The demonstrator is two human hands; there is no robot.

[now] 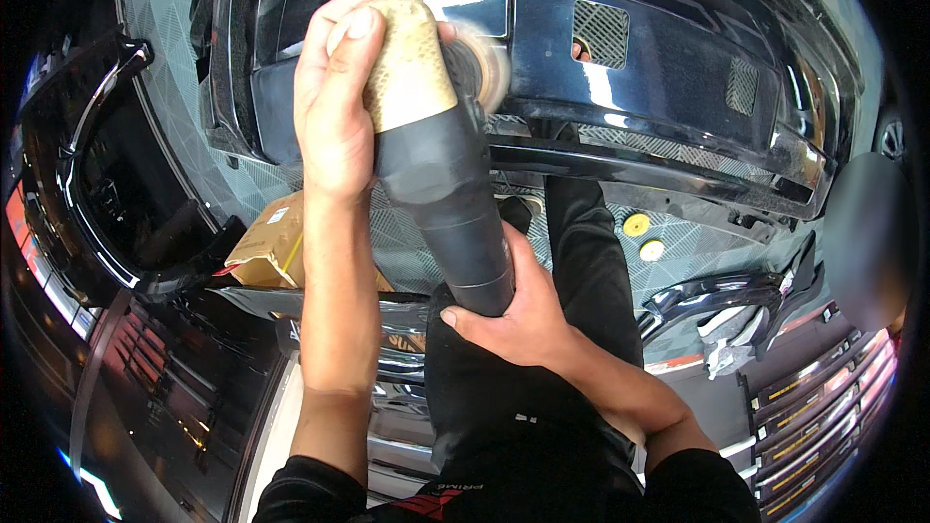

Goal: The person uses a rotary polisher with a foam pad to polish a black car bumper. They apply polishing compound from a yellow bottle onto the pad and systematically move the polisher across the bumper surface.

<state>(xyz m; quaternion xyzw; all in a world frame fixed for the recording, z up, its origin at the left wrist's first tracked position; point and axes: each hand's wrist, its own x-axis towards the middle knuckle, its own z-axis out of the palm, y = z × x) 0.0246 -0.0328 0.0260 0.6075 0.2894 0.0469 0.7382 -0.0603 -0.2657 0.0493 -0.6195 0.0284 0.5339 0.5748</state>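
A black power polisher [436,160] with a pale yellow, speckled head cover slants across the middle of the view. My left hand [334,87] is wrapped round its head from the left side, thumb along the cover. Lower down, my right hand [523,315] grips the rear end of the black body. The round polishing pad [492,68] sticks out to the right of the head and looks smeared, as if spinning. It lies by the glossy black car bumper [542,48]; whether it touches the surface I cannot tell.
A cardboard box [276,242] stands left of my left forearm. Two round yellow pads [635,225] lie on the grey patterned floor. Other black car parts [116,155] fill the left side. At right are cloths [733,329] and a blurred shape [865,242], perhaps a person.
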